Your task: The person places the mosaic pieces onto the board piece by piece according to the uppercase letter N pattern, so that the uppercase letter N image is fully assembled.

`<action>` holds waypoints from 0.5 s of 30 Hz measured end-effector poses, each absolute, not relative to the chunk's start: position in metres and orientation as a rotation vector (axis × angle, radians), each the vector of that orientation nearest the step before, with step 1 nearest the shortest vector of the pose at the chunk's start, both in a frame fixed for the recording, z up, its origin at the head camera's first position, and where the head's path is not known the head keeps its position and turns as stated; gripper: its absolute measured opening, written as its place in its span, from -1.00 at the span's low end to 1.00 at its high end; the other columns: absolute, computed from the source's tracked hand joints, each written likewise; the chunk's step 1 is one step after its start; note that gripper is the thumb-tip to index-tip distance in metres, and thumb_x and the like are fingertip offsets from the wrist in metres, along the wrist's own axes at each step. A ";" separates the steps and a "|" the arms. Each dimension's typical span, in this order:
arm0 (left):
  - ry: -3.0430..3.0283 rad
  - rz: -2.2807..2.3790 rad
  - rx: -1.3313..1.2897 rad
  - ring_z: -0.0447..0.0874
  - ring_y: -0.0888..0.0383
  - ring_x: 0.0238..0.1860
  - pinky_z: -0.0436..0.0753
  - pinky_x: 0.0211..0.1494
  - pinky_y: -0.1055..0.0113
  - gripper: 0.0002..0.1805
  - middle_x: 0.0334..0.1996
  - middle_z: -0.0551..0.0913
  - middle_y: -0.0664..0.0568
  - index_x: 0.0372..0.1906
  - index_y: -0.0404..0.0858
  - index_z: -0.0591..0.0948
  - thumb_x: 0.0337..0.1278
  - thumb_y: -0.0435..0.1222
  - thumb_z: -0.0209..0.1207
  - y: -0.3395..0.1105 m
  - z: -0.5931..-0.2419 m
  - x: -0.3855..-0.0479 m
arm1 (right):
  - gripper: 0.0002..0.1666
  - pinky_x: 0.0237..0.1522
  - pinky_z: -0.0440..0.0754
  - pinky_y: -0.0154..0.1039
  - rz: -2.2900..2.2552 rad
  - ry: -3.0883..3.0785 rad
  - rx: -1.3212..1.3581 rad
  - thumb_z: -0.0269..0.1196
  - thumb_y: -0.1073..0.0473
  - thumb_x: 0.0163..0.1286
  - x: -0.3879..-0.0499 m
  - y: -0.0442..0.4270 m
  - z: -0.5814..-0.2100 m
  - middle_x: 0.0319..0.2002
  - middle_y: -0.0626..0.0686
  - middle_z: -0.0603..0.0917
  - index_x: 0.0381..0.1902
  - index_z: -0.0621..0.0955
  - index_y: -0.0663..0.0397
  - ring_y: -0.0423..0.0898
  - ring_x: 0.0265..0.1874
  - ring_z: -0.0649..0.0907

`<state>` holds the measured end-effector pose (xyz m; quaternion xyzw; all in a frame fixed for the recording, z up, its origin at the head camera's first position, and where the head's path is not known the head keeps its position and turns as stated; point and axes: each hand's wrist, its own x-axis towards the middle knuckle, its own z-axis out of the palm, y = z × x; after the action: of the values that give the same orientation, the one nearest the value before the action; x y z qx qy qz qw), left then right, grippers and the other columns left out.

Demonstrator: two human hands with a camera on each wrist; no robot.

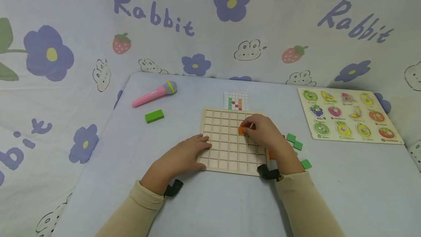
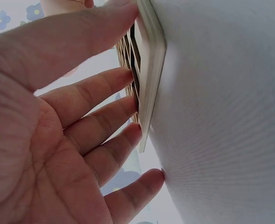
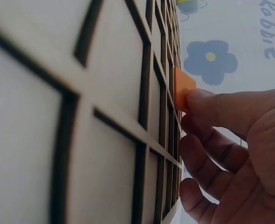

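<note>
A wooden grid board (image 1: 223, 154) lies flat on the table, its square cells bare around the hands. My right hand (image 1: 263, 130) pinches an orange square tile (image 3: 182, 88) between thumb and fingers, over the board's upper right cells; in the right wrist view the tile stands tilted against the grid. My left hand (image 1: 184, 155) rests at the board's left edge, fingers spread and fairly straight, thumb near the lower corner. Behind the board lies a small card (image 1: 236, 101) printed with a green, red and orange pattern on a grid.
Loose green tiles (image 1: 297, 145) and an orange tile (image 1: 272, 155) lie right of the board, partly hidden by the right forearm. A fruit puzzle board (image 1: 350, 116) is at the far right. At the left are a pink toy microphone (image 1: 152, 95) and a green block (image 1: 154, 116).
</note>
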<state>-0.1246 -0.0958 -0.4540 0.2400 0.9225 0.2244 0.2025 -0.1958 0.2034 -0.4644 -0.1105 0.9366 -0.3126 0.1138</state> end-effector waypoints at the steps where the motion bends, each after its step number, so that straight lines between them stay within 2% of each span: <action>1: 2.575 0.624 0.668 0.13 -0.06 0.77 0.26 0.77 -0.09 -0.22 0.70 0.34 -0.02 0.55 -0.16 0.55 0.26 -0.20 0.55 -0.096 -0.454 -0.125 | -0.84 -0.06 0.66 -0.04 -0.915 2.747 -0.333 0.32 0.19 0.63 -0.196 0.204 -0.465 -0.06 0.09 0.73 0.03 0.79 0.05 0.02 -0.17 0.64; 9: 2.577 0.631 0.650 0.12 -0.03 0.77 0.24 0.78 -0.09 -0.22 0.71 0.33 0.03 0.57 -0.13 0.55 0.27 -0.19 0.55 -0.096 -0.453 -0.125 | -0.86 -0.01 0.68 -0.01 -0.885 2.751 -0.380 0.33 0.19 0.63 -0.200 0.203 -0.467 -0.07 0.07 0.72 -0.01 0.80 0.04 0.02 -0.14 0.64; 15: 2.565 0.633 0.635 0.12 -0.04 0.77 0.25 0.77 -0.09 -0.22 0.71 0.32 0.01 0.56 -0.14 0.55 0.27 -0.20 0.55 -0.096 -0.453 -0.125 | -0.77 -0.06 0.64 -0.08 -1.010 2.795 -0.294 0.30 0.16 0.65 -0.189 0.220 -0.458 0.02 0.10 0.74 0.12 0.78 0.05 0.05 -0.05 0.64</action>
<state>-0.1250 -0.0963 -0.4526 0.2286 0.9228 0.2278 0.2104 -0.1887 0.2196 -0.4580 -0.0982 0.9331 -0.3372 0.0775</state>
